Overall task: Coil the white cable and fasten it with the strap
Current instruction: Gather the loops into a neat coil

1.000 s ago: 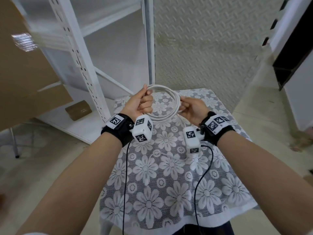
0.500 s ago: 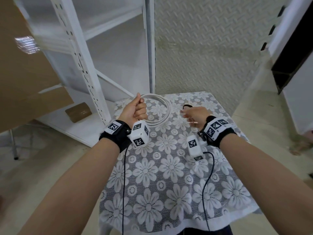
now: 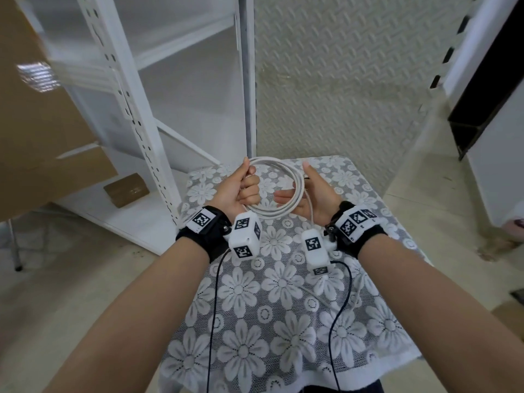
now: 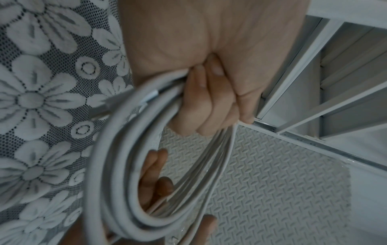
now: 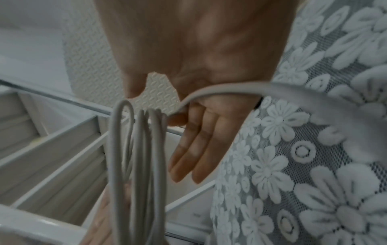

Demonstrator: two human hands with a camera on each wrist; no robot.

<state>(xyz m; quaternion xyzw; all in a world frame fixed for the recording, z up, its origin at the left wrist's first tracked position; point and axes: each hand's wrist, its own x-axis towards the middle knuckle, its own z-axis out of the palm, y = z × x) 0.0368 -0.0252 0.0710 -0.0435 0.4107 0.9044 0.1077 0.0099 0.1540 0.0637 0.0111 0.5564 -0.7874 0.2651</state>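
White cable (image 3: 272, 188), smoothly coiled: left hand (image 3: 241, 188) fists it, right hand (image 3: 312, 194) flat.

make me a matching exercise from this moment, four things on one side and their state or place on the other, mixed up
Things:
1. left hand
2. right hand
3. white cable
4. cardboard box

States or places:
A. fingers straight, reaching through the loops
B. on the low shelf of the white rack
C. fist closed around the loops
D. coiled in several loops, held above the table

Pairs: 1-C, 2-A, 3-D, 4-B
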